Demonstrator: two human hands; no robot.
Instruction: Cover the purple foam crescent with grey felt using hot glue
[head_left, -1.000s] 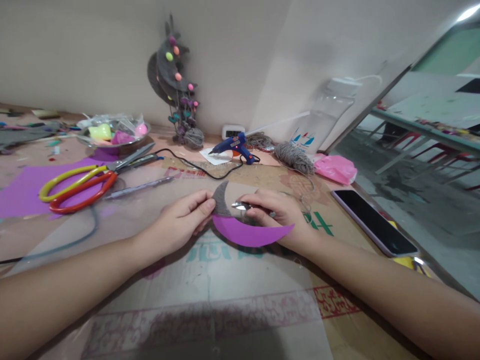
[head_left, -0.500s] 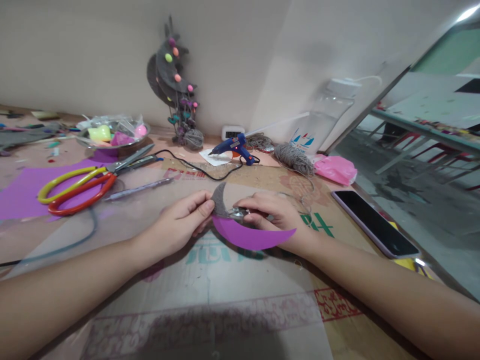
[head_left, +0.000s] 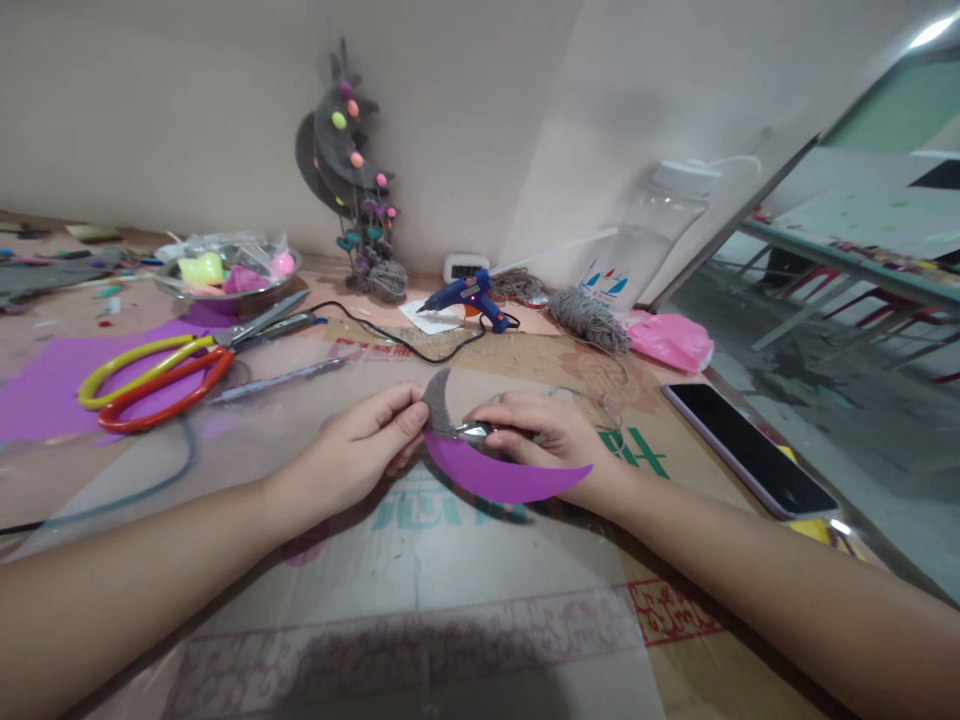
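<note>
My left hand (head_left: 379, 425) pinches the upper left end of a crescent-shaped piece, purple (head_left: 502, 475) along the lower curve and with a grey felt tip (head_left: 437, 402) standing up at the top. My right hand (head_left: 551, 430) is closed around small snips (head_left: 474, 430). Their metal blades point left and meet the inner edge of the grey felt, just right of my left thumb. The purple horn reaches rightward below my right hand. My fingers hide most of the snips' handles.
Large scissors (head_left: 157, 385) with yellow and red handles and a pen (head_left: 281, 380) lie left. Behind are a blue glue gun (head_left: 469, 298), grey yarn (head_left: 589, 320), a water bottle (head_left: 637, 240) and a decorated grey crescent (head_left: 349, 140). A phone (head_left: 750, 450) lies right.
The snips' blades, spread apart before, have come together at the grey felt. Both hands and the crescent stay almost in place.
</note>
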